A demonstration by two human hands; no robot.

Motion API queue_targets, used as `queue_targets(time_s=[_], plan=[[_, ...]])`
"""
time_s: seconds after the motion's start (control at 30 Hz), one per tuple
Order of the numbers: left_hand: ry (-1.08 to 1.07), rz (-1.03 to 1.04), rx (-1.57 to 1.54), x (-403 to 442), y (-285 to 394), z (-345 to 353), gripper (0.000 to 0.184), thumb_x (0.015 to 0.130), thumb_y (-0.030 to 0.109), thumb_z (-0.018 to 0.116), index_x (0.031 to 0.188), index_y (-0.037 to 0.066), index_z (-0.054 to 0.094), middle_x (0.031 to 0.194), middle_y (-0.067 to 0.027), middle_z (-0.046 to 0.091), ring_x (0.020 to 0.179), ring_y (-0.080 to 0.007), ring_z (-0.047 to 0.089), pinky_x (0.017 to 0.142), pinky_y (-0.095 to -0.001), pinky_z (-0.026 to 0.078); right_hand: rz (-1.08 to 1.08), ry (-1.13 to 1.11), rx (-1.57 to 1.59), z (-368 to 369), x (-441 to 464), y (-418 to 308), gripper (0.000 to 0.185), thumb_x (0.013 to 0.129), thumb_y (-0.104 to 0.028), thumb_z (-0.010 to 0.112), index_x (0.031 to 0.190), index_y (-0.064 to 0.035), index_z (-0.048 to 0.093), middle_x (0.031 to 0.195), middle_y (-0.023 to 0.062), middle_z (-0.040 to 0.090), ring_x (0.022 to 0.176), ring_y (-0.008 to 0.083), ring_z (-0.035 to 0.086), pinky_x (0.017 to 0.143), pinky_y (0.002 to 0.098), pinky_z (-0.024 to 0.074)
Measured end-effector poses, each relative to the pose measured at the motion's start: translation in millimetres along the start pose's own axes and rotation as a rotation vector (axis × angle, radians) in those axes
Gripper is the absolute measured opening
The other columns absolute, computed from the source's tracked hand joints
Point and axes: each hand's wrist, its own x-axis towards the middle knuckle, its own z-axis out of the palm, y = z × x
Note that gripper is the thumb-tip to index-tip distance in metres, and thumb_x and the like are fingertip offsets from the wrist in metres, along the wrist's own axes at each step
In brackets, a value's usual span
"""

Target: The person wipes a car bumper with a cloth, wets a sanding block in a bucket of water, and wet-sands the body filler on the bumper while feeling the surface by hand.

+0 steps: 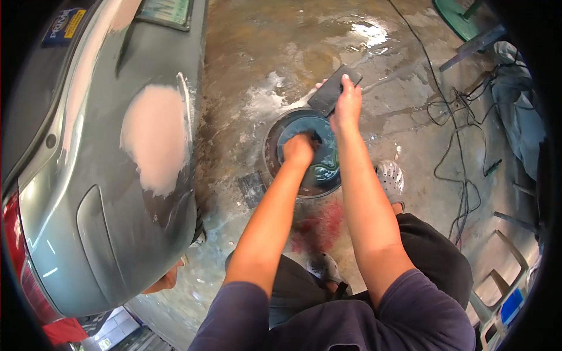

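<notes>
The right hand (345, 104) is closed around a dark rectangular block (333, 92); the thumb lies on its upper face, and some fingertips show at its far side. The block is tilted, and it is at the far edge of a round basin (271, 153); I cannot tell if the two are touching. The left hand (299, 150) is lowered inside this basin, with the fingers bent toward the water (328, 170). Something dark is at these fingers, but it is blurred, so I cannot tell how far the hand is open or whether it grips anything.

The basin stands on the wet concrete floor (252, 52). Just beside it, on the left, lies a dark flat piece (253, 189), and nearer to the person there is a red stain (319, 228). The person wears perforated clogs (390, 178).

Farther to the left is the corner of a silver-grey car (64, 272), which carries a large pinkish patch of filler (157, 140). On the right side, black cables (456, 137) lie in loops on the floor, and a beige plastic chair (515, 257) is near the lower edge.
</notes>
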Motion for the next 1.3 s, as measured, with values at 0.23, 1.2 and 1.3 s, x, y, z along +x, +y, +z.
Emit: queue_targets(time_s=[0.23,1.2,1.3], plan=[[-0.158,0.046,0.096,58,-36,84,0.038,0.101,0.023,0.051,0.134,0.014,0.066,0.127,-0.0199,0.07,0.12,-0.0364,0.067,0.1,-0.0487,0.053,0.034,-0.042,0.027,1,-5,-5,0.027,0.106,-0.025,0.053,0.119,-0.0029,0.048,0.099,0.0208,0.069,0.087,0.0376,0.073,0.076,0.0494,0.0614],[0.094,-0.102,-1.584,-97,-47,-160,0.06,0.108,0.051,0.045,0.132,-0.003,0.055,0.114,-0.0177,0.069,0.096,-0.0249,0.071,0.084,-0.0419,0.059,-0.057,-1.062,-0.855,47,-107,-54,0.07,0.093,-0.047,0.07,0.14,0.0042,0.057,0.136,0.0222,0.065,0.127,0.0296,0.062,0.106,0.0373,0.0465],[0.174,-0.111,-1.622,-101,-61,-154,0.039,0.108,0.029,0.048,0.13,-0.003,0.056,0.123,-0.0168,0.069,0.107,-0.0279,0.07,0.093,-0.0464,0.058,0.171,-0.881,-0.779,52,-107,-61,0.068,0.1,-0.047,0.059,0.144,0.004,0.053,0.143,0.0237,0.06,0.134,0.0303,0.057,0.112,0.0382,0.0418]])
